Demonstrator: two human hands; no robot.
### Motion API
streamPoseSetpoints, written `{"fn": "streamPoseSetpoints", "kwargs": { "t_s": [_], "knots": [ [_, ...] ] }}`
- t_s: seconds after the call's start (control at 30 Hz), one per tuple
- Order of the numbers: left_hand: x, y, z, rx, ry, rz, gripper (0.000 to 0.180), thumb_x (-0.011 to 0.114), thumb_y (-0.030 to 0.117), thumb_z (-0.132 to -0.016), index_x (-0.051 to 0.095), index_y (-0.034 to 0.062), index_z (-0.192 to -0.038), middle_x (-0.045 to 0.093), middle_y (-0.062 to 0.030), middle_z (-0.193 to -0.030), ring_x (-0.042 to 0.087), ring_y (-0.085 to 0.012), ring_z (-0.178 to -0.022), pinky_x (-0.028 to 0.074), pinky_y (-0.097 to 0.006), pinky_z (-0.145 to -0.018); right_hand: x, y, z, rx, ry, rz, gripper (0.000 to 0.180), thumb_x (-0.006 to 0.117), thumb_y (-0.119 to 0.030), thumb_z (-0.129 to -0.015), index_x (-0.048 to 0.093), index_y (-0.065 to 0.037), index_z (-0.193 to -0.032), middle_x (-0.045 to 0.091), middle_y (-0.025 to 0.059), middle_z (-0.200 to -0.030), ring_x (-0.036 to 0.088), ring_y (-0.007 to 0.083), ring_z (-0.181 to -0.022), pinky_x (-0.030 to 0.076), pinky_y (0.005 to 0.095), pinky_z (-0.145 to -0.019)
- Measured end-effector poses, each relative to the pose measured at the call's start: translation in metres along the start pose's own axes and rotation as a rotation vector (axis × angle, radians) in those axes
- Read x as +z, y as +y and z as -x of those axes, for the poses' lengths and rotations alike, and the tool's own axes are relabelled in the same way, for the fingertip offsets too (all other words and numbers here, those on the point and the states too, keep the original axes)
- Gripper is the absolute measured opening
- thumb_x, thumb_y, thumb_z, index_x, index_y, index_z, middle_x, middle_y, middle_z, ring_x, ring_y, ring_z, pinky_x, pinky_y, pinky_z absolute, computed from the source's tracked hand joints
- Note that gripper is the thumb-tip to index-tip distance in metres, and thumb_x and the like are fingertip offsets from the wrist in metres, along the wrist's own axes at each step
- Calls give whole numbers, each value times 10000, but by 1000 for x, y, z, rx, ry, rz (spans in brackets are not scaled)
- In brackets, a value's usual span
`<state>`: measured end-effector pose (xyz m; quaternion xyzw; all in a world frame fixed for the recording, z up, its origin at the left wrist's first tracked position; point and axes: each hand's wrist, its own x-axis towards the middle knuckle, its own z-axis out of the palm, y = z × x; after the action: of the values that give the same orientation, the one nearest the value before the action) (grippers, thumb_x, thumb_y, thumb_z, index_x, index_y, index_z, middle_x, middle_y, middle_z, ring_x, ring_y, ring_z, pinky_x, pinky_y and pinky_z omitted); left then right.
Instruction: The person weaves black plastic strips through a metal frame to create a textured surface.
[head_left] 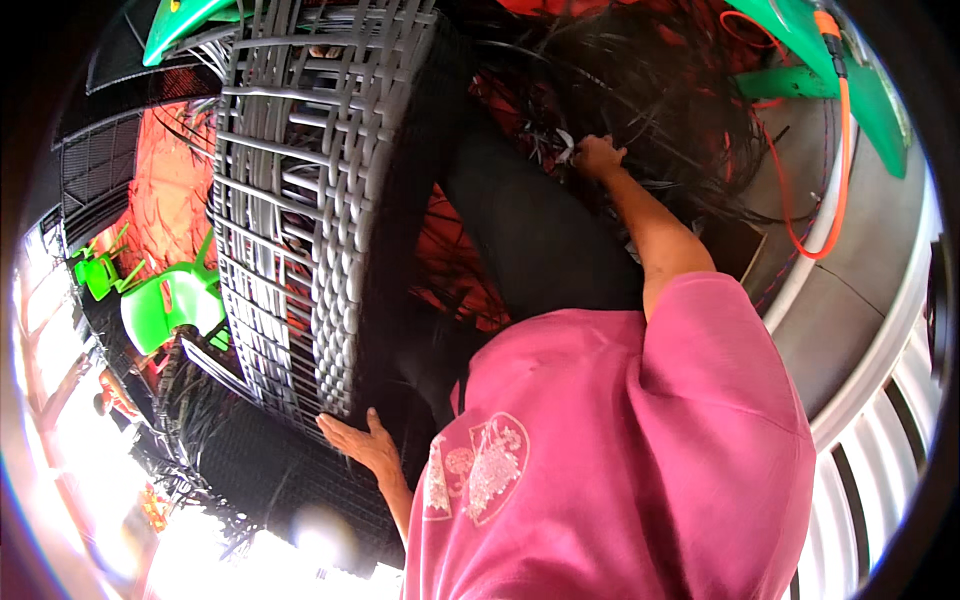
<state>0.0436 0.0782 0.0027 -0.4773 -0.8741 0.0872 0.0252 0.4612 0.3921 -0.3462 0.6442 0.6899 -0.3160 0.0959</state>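
Observation:
A tall piece of grey wickerwork (pixel 340 230) stands before me, its flat plastic strands woven tightly along one side and more loosely elsewhere. At its lower end my left hand (pixel 365 442) rests with thumb and fingers apart, fingertips against the weave. To the right, my right hand (pixel 598 158) reaches down beside my dark trouser leg into loose strands. Its fingers are curled and partly hidden. A small whitish piece (pixel 565 145) lies right at its fingertips; whether the fingers hold it or a strand is unclear.
A heap of dark plastic strands (pixel 660 110) spreads over red sheeting at the upper right. Beyond it are a green plastic chair (pixel 870 110) and an orange cable (pixel 845 180). Another green chair (pixel 165 305) stands behind the wickerwork on the left. Dark mesh (pixel 290 475) lies below my left hand.

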Motion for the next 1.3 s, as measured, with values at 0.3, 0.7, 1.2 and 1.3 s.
{"fn": "streamPoseSetpoints", "kwargs": {
  "t_s": [0.3, 0.7, 1.2, 1.3],
  "knots": [
    [-50, 70, -30, 139, 371, 259, 519, 649, 201, -831, 483, -35, -1261, 429, -253, -1309, 421, -400, -1211, 329, -486, -1019, -136, 42, 96, 63, -243, -891, 291, 596, -244, -879, 576, 36, -957, 636, 80, -774, 605, 183, -710, 467, 322, -733],
    [-84, 184, -76, 629, 283, 696, 382, 634, 33, -810, 550, -6, -1181, 565, -177, -1179, 540, -339, -1096, 421, -401, -944, -224, -1, 170, -7, -1, -251, 340, 652, -322, -804, 630, 8, -726, 609, 74, -615, 550, 183, -531, 460, 352, -550],
    [-86, 246, -64, 666, -964, 1346, 401, 646, 225, -856, 561, -12, -1169, 611, -115, -1062, 592, -203, -962, 455, -283, -847, -343, -120, 261, -387, -150, -762, 182, 596, -184, -867, 634, -25, -787, 519, -29, -588, 487, 48, -551, 363, 212, -488],
    [-110, 257, -59, 732, -1101, 1659, 833, 693, 465, -781, 318, 43, -1394, 487, -104, -1282, 558, -187, -1019, 430, -305, -892, -347, -166, 289, -463, -248, -742, 202, 592, -189, -881, 632, -10, -797, 543, -15, -589, 510, 62, -539, 391, 216, -490]
  ]
}}
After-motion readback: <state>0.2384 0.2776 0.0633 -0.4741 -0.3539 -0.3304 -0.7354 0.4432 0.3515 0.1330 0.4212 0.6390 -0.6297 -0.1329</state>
